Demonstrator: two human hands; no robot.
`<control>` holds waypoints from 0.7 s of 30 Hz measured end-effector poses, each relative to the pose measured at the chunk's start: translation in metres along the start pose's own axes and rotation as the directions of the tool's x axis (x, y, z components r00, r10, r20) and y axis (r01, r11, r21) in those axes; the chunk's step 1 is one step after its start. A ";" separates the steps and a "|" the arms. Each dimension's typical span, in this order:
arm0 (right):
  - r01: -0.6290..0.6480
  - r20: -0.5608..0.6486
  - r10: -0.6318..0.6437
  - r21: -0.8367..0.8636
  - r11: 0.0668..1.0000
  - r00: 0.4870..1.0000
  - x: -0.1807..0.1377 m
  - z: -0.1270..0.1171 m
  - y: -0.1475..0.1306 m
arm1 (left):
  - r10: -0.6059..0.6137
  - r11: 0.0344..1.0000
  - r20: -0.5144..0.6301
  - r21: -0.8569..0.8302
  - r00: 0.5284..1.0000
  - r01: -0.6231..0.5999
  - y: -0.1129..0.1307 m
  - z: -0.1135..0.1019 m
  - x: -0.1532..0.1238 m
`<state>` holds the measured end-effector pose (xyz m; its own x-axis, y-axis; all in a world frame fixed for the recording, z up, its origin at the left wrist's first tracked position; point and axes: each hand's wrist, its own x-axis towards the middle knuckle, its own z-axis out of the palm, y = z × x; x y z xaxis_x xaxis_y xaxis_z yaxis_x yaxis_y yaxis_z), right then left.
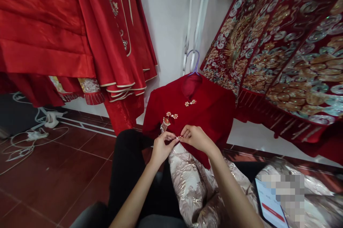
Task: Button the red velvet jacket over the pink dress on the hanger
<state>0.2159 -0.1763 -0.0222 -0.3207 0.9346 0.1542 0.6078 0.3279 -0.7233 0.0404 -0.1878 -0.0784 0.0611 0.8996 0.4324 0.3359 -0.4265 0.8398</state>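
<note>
A dark red jacket [211, 110] hangs on a purple hanger [195, 64] against the white wall, its hem lying over my lap. Pearl knot buttons [190, 103] run down its front, and a small tassel ornament [165, 123] hangs at the second one. My left hand [160, 147] and my right hand [197, 138] meet at the jacket's lower front edge. Both pinch a small pearl button fastening [179, 137] between their fingertips. Under the jacket, a pale pink sequinned skirt [193, 185] spreads across my legs.
Plain red satin robes [80, 35] hang at the left. A red garment with gold and silver embroidery [289, 49] hangs at the right. White cables and plugs [37, 128] lie on the red tiled floor at the left. A phone [270, 206] rests on the fabric at the lower right.
</note>
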 end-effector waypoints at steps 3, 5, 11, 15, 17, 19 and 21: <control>0.022 0.002 -0.022 0.026 0.999 1.000 0.001 0.001 0.000 | -0.030 0.998 0.006 -0.046 1.000 0.030 0.002 0.002 -0.001; 0.035 0.011 -0.036 0.044 0.998 0.999 0.001 0.000 0.001 | -0.030 0.997 0.009 -0.066 0.999 0.031 0.004 0.003 -0.003; -0.001 0.154 -0.024 0.162 0.987 0.988 -0.006 -0.019 0.003 | -0.036 0.991 -0.024 -0.132 0.999 0.033 0.004 0.001 0.011; -0.031 0.242 -0.021 0.206 0.978 0.970 -0.019 -0.040 0.005 | 0.024 0.994 -0.155 -0.102 0.988 -0.040 0.008 -0.012 0.052; -0.030 0.224 -0.017 0.206 0.978 0.975 -0.024 -0.046 0.006 | 0.105 0.994 -0.128 0.040 0.986 -0.101 0.013 -0.022 0.073; -0.025 0.199 -0.017 0.206 0.978 0.980 -0.025 -0.049 0.006 | 0.198 0.944 0.031 0.265 0.980 -0.199 0.020 -0.033 0.088; -0.021 0.189 -0.019 0.208 0.978 0.982 -0.024 -0.048 0.006 | 0.244 0.856 0.218 0.409 0.945 -0.315 0.027 -0.043 0.098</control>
<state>0.2618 -0.1899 0.0021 -0.4637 0.8852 0.0380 0.4501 0.2724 -0.8504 0.0152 -0.1155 0.0004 0.3450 0.7666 0.5416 0.6527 -0.6106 0.4485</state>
